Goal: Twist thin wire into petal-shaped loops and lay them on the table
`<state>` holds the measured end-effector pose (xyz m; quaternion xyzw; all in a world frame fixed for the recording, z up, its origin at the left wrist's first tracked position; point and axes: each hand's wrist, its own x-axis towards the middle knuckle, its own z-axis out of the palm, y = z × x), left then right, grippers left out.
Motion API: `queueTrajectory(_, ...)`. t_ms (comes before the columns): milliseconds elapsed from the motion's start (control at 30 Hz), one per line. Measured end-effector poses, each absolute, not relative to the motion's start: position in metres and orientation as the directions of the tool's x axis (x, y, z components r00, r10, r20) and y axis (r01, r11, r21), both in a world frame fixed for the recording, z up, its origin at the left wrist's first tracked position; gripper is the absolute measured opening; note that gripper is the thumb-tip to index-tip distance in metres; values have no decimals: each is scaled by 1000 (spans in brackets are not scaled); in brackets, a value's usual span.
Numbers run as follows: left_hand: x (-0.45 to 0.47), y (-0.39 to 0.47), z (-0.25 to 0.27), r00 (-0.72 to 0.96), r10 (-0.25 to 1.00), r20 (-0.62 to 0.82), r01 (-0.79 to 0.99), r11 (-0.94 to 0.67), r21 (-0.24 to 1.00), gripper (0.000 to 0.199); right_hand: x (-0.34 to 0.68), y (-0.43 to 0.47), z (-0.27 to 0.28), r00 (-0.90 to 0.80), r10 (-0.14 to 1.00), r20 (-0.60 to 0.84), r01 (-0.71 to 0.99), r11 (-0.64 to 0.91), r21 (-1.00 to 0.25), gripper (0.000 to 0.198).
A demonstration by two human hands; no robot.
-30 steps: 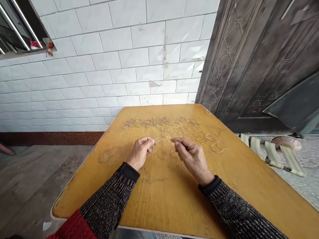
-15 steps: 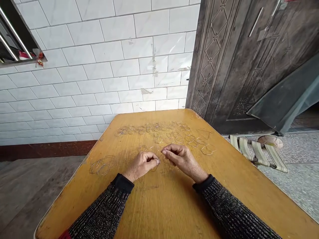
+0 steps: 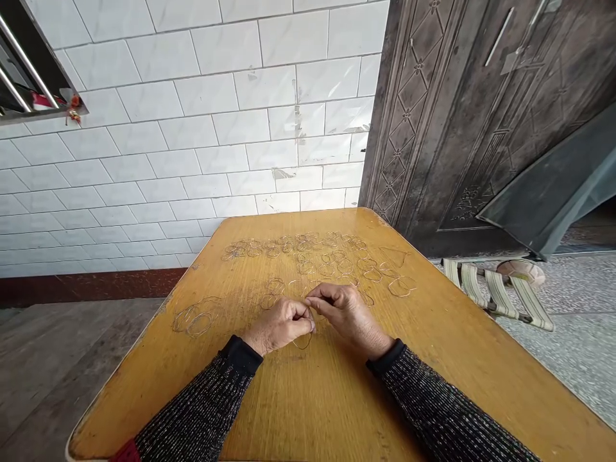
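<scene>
Now, in the head view, the left hand (image 3: 282, 326) and right hand (image 3: 349, 317) meet, fingers closed, apparently pinching one thin wire (image 3: 303, 348), its curve showing at six o'clock. Wire loops (image 3: 305, 242) lie toward twelve. The step seems fine shaping, which calls for steady pinching.

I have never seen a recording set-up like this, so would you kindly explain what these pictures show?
Gladly. There is no machine here: a person works with two bare hands, left and right. One camera, worn on the head, takes every picture, looking forward and down. On the wooden table lie many thin wire-like loops, mostly beyond the hands, with a looser bundle to the left. The left hand pinches a thin strand that curves below it; whether the right hand's pinched fingers grip it too is hard to see.
</scene>
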<state>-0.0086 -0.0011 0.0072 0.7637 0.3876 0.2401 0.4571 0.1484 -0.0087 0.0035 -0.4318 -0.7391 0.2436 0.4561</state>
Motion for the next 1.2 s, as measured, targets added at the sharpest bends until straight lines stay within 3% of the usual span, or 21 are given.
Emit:
queueTrajectory(200, -7, 2, 1, 548, 836, -10, 299, -185, 936, 14, 146, -4, 2, -182, 921, 344, 156, 372, -915, 19)
queueTrajectory(300, -8, 4, 3, 459, 888, 32, 182, -129, 975, 15, 148, -4, 5, -93, 941, 325, 34, 329, -944, 43)
queueTrajectory(367, -9, 6, 3, 394, 918, 49, 81, -88, 993, 18, 148, -5, 8, -76, 950, 304, 36, 308, -951, 43)
queueTrajectory(533, -9, 7, -1, 398, 915, 57, -42, -44, 998, 26, 142, -4, 5, -231, 938, 259, 32, 274, -961, 23)
queueTrajectory(800, -6, 4, -1, 352, 935, -38, -254, 134, 958, 27, 141, 0, -1, -187, 960, 207, -65, 198, -978, 27)
queueTrajectory(867, -5, 3, 0, 306, 952, 2, -228, 71, 971, 24, 141, -1, 0, -207, 956, 207, -64, 197, -978, 28)
queueTrajectory(967, -4, 4, 1, 241, 957, 161, -50, -154, 987, 18, 139, -2, -2, -204, 964, 171, -53, 163, -985, 30)
queueTrajectory(1100, -5, 4, 1, 179, 909, 377, 295, -415, 860, 10, 136, -1, -6, -173, 975, 138, -40, 133, -990, 29)
queueTrajectory(1200, -5, 2, 0, 193, 886, 422, 368, -464, 806, 6, 136, 0, -8, -149, 978, 143, -32, 140, -990, 27)
